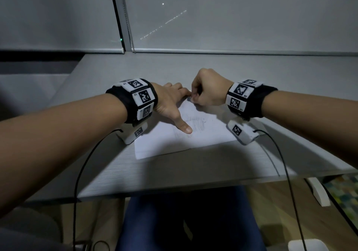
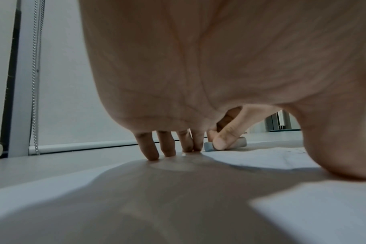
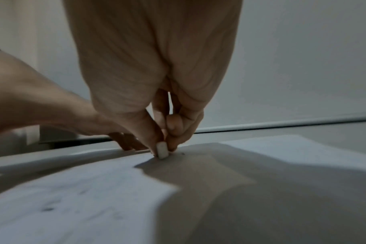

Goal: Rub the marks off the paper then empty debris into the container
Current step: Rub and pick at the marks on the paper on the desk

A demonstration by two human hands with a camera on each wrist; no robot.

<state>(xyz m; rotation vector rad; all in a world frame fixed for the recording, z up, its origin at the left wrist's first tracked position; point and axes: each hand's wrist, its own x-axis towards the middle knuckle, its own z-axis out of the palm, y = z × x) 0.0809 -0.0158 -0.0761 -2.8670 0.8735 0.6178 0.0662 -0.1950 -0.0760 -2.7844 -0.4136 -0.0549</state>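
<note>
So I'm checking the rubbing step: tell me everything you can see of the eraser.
The eraser is a small pale block with rounded corners, rubbery-looking. The right hand pinches it between thumb and fingertips, standing it on end with its lower end on the paper near the far edge. The left hand's fingertips rest close beside it.

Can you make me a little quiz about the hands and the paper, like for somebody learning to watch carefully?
1. True or false: the left hand lies flat, thumb pressing the paper.
2. What do the right hand fingers pinch? A) pencil B) eraser C) coin
3. Fill in: pencil marks still show just beyond the left ____.

Key: 1 true; 2 B; 3 thumb.
</note>
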